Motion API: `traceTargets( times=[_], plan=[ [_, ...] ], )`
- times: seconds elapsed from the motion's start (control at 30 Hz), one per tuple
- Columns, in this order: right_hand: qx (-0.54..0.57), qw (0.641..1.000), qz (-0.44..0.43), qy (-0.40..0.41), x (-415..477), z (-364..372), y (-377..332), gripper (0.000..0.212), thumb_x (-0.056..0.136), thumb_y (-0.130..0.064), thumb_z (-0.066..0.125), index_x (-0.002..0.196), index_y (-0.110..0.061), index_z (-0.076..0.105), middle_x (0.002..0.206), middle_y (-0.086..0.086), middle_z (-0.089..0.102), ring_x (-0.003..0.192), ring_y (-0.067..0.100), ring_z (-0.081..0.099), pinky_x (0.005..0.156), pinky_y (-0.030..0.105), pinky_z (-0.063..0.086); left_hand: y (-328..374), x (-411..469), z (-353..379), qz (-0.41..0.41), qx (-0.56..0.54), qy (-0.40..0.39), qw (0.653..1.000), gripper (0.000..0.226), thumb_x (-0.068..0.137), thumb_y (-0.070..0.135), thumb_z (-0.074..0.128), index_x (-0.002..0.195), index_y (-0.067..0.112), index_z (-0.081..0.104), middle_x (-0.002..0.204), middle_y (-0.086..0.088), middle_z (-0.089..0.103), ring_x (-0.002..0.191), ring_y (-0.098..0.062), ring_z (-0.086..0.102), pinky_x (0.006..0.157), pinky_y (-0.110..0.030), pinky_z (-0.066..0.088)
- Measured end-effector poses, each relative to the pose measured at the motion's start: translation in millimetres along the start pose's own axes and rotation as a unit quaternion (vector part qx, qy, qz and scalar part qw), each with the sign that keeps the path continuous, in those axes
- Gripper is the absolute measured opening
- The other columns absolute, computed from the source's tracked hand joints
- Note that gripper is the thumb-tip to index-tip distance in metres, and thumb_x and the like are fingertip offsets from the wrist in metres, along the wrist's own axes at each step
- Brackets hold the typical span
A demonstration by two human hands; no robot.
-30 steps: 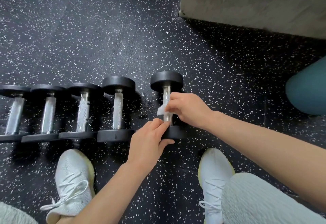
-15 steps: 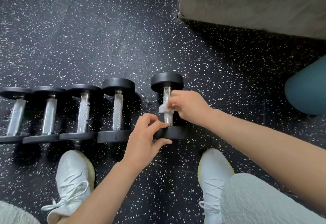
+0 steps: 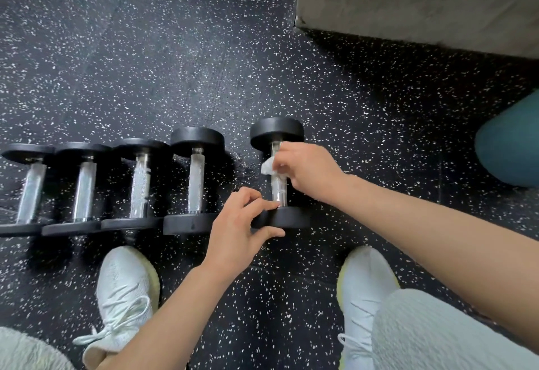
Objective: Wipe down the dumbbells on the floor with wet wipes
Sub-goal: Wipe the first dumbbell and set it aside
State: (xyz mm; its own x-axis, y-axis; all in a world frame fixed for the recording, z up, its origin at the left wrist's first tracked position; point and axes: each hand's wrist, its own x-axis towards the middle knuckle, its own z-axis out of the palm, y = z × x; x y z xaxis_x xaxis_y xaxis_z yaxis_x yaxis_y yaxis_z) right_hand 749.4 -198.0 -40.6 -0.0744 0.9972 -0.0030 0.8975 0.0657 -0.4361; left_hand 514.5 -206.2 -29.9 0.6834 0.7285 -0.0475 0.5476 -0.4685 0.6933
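Several black dumbbells with chrome handles lie in a row on the speckled floor. The rightmost dumbbell (image 3: 278, 133) sits a little apart from the others. My right hand (image 3: 309, 170) pinches a crumpled white wet wipe (image 3: 267, 167) against the upper part of its chrome handle. My left hand (image 3: 240, 231) grips the rim of its near black end, thumb below and fingers curled over the top. The neighbouring dumbbell (image 3: 196, 183) lies just to the left, touching nothing I hold.
A grey concrete block (image 3: 420, 2) stands at the upper right. A teal rounded object (image 3: 509, 148) lies at the right edge. My white shoes (image 3: 125, 288) (image 3: 364, 282) are planted just in front of the row.
My right hand has slid the wipe up the handle toward the far end. My left hand shifted slightly on the near end and uncovered the lower handle.
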Motion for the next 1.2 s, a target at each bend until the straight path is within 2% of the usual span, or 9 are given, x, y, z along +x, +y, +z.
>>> traceTargets(
  times=[0.13,0.3,0.43,0.57,0.67,0.8,0.93,1.07,1.2],
  plan=[
    [-0.009,1.0,0.019,0.01,4,1,-1,0.016,0.085,-0.01,0.07,0.093,-0.024,0.072,0.096,-0.005,0.061,0.087,0.024,0.061,0.058,0.033,0.044,0,0,0,0.005,-0.01,-0.004,1.0,0.048,0.079,0.047,0.086,0.121,0.028,0.074,0.11,0.014,0.052,0.102,-0.008,0.052,0.081,-0.007,0.041],
    [-0.011,0.995,-0.085,-0.053,-37,5,-10,0.031,0.071,0.004,0.07,0.09,-0.021,0.07,0.093,-0.006,0.059,0.082,0.021,0.058,0.055,0.028,0.032,1,-1,6,0.011,-0.008,0.007,1.0,0.049,0.08,0.046,0.087,0.123,0.028,0.073,0.113,0.015,0.052,0.103,-0.008,0.052,0.081,-0.004,0.041],
    [-0.03,0.998,-0.045,-0.02,-22,4,0,0.026,0.077,0.0,0.068,0.092,-0.022,0.07,0.094,-0.006,0.06,0.082,0.022,0.058,0.053,0.034,0.044,6,-1,12,0.006,-0.001,0.021,1.0,0.048,0.079,0.047,0.087,0.122,0.03,0.074,0.113,0.013,0.053,0.104,-0.008,0.052,0.078,-0.004,0.041],
    [-0.038,0.998,0.03,0.048,7,-1,12,0.014,0.088,-0.01,0.067,0.093,-0.023,0.071,0.089,-0.004,0.058,0.079,0.024,0.057,0.055,0.037,0.047,10,2,14,0.013,0.008,0.026,1.0,0.047,0.08,0.05,0.085,0.121,0.031,0.074,0.112,0.014,0.052,0.102,-0.009,0.052,0.073,-0.014,0.049],
    [-0.037,0.999,0.012,0.034,-8,1,10,0.022,0.086,-0.008,0.067,0.1,-0.024,0.071,0.093,-0.004,0.06,0.081,0.023,0.059,0.059,0.038,0.049,10,2,17,0.025,0.016,0.027,0.999,0.047,0.083,0.054,0.08,0.123,0.032,0.072,0.114,0.015,0.05,0.103,-0.01,0.051,0.068,-0.029,0.055],
    [-0.021,0.997,-0.064,-0.03,-38,0,5,0.038,0.075,0.001,0.068,0.101,-0.026,0.07,0.097,-0.008,0.062,0.081,0.021,0.059,0.055,0.034,0.047,11,0,22,0.025,0.019,0.047,0.998,0.048,0.083,0.056,0.078,0.125,0.034,0.073,0.115,0.015,0.051,0.104,-0.012,0.051,0.071,-0.033,0.055],
    [-0.048,0.999,-0.016,0.005,-16,-3,12,0.029,0.075,0.001,0.071,0.091,-0.023,0.071,0.09,-0.005,0.061,0.077,0.024,0.061,0.053,0.032,0.044,16,-1,25,0.017,0.023,0.057,0.998,0.046,0.082,0.053,0.081,0.123,0.032,0.074,0.113,0.014,0.052,0.101,-0.012,0.049,0.068,-0.031,0.052],
    [-0.043,0.995,0.049,0.071,-1,-8,19,0.011,0.087,-0.01,0.069,0.09,-0.02,0.072,0.087,-0.002,0.063,0.076,0.028,0.064,0.057,0.037,0.049,19,-2,24,0.003,0.023,0.049,0.999,0.046,0.084,0.05,0.082,0.125,0.032,0.073,0.116,0.014,0.051,0.105,-0.012,0.049,0.073,-0.024,0.049],
    [-0.021,0.998,0.009,0.051,-32,0,10,0.006,0.089,-0.014,0.07,0.091,-0.02,0.069,0.086,-0.003,0.06,0.076,0.024,0.061,0.058,0.04,0.05,16,-10,26,-0.018,0.009,0.048,0.999,0.048,0.085,0.042,0.084,0.128,0.029,0.068,0.124,0.016,0.051,0.115,-0.01,0.051,0.09,-0.018,0.044]
  ],
)
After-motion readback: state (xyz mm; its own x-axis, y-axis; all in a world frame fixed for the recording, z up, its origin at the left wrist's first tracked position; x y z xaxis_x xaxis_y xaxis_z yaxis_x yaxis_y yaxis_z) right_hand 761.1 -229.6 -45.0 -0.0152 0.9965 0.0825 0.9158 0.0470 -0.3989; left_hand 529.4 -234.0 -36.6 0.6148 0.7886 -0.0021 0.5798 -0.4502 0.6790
